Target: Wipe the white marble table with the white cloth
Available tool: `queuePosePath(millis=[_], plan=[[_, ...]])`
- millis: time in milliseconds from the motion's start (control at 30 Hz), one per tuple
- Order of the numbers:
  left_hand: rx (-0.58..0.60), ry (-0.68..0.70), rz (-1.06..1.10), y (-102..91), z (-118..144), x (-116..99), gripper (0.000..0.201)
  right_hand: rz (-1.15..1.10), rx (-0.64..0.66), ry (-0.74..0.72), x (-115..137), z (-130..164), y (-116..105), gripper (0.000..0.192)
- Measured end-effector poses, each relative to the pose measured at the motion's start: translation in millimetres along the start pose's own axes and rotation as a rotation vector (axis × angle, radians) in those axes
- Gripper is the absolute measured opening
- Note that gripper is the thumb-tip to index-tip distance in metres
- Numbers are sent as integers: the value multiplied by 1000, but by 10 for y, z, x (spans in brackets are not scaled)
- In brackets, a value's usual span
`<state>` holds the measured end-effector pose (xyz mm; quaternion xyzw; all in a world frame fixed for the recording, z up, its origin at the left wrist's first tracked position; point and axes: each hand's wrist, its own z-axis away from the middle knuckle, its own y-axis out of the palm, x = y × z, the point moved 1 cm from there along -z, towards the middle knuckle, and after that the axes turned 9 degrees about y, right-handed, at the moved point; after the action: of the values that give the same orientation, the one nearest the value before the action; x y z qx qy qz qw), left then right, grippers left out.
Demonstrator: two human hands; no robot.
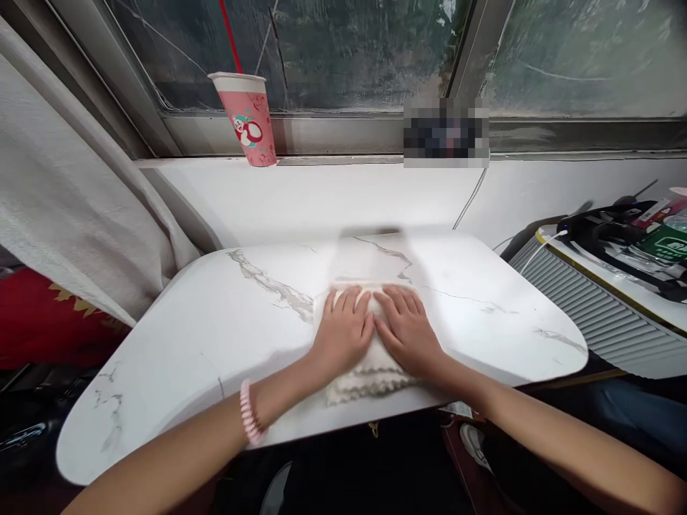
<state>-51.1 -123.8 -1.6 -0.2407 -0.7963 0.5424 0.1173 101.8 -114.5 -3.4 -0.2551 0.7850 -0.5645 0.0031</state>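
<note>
Hands side by side, pressing flat on a folded cream cloth (370, 372) that lies at the near middle of a white marble-patterned counter (215, 336). My left hand (343, 332) is spread wide, palm down, fingers pointing to the far side, and it covers the cloth's left half. My right hand (406, 330) is spread the same way on the right half, and its thumb lies just beside my left thumb, touching or nearly so. Neither hand grips anything; both simply rest open on the fabric. The cloth's near edge, with a wavy trim, shows between my wrists close to the counter's near rim, and its far edge shows just past my fingertips. A pink coiled band (250, 413) circles my left wrist.

Far to the left, on the window ledge (343, 159), stands a pink paper cup (247, 118) with a cartoon print, upright, a red straw (230, 32) rising from it. Behind it is a streaked window pane (348, 50). A pale curtain (69, 200) hangs down the left side, with red fabric (48, 322) below it. To the right, well apart from the counter, a ribbed grey unit (585, 300) carries dark cables and small items that I cannot make out. A thin white cord (469, 200) runs down the wall behind the counter.
</note>
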Motion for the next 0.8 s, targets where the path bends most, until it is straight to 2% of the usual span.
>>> queuePosePath(millis=[67, 167, 333, 433, 533, 667, 800], plan=[[-15, 12, -10, -71, 221, -104, 45, -16, 21, -20, 106, 200, -66, 45], [-21, 15, -4, -163, 462, -149, 47, -51, 52, -42, 253, 360, -103, 47], [9, -6, 14, -237, 584, -40, 47, -87, 75, -70, 402, 328, -50, 48], [44, -54, 9, -233, 501, 91, 46, -71, 79, -88, 437, 156, 32, 46], [80, -106, 7, -213, 320, 310, 44, -51, 75, -83, 460, -122, 156, 44], [117, -99, 27, -169, -1, 745, 41, -38, 61, -23, 504, -589, 364, 42], [93, -77, 82, -103, -306, 1210, 36, -55, 52, 28, 558, -1038, 555, 40]])
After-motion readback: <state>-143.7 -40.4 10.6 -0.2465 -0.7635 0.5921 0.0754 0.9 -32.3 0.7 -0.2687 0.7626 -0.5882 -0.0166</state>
